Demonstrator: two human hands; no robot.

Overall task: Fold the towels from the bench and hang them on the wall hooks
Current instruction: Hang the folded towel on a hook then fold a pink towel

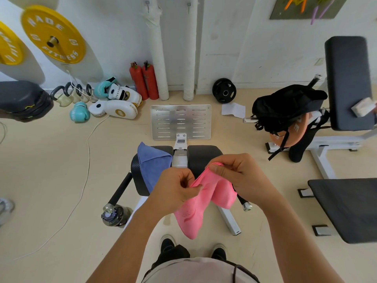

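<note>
A pink towel [195, 209] hangs in the air in front of me, above the near end of the black padded bench [202, 156]. My left hand [173, 190] pinches its upper edge on the left. My right hand [238, 176] pinches the same edge higher up on the right. The cloth droops in two lobes below my hands. A blue towel [153, 162] lies draped over the bench's left pad. Two metal wall hooks [147, 6] are fixed high on the white wall, by the wrapped pipes.
A slotted metal footplate [180, 121] stands beyond the bench. Two red extinguishers [143, 80], boxing gloves [114, 101] and kettlebells line the wall at left. A black backpack [285, 109] hangs on another bench at right. A water bottle [114, 214] and a white cable lie on the floor.
</note>
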